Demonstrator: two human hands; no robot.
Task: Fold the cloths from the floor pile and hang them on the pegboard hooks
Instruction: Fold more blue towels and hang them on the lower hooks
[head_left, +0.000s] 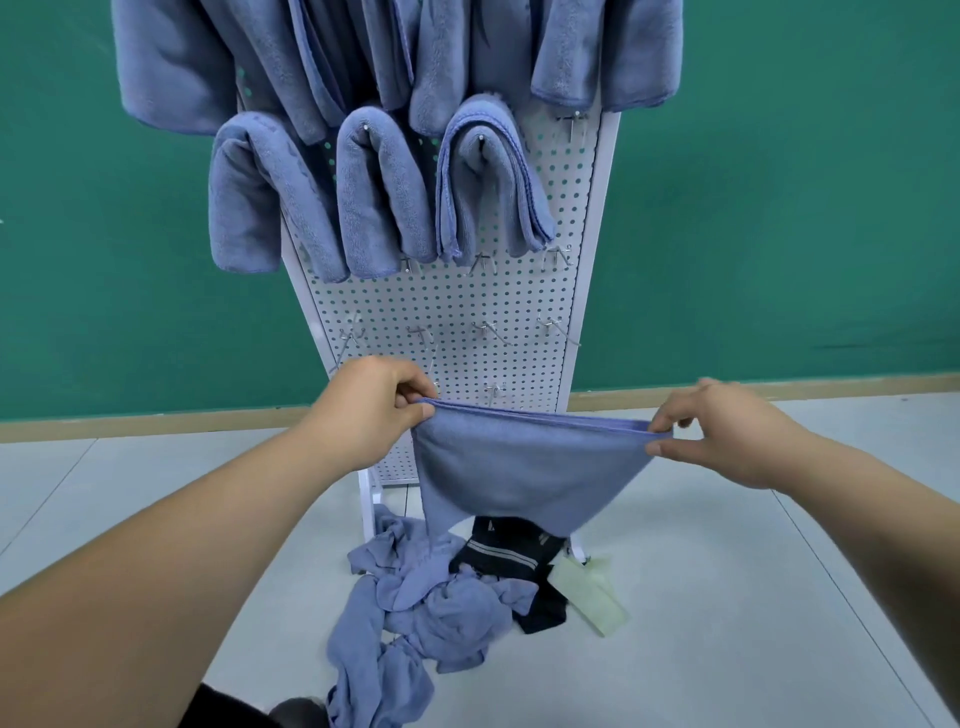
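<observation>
A blue cloth, folded double, hangs stretched in the air between my hands in front of the white pegboard. My left hand pinches its left top corner. My right hand pinches the right top corner between thumb and fingers. Below on the floor lies the pile of crumpled blue cloths. Several folded blue cloths hang over hooks in the pegboard's upper rows. Bare metal hooks stick out of the lower rows.
A black striped cloth and a pale green cloth lie beside the pile at the pegboard's white foot. A green wall stands behind, grey floor to both sides. A dark shoe shows at the bottom edge.
</observation>
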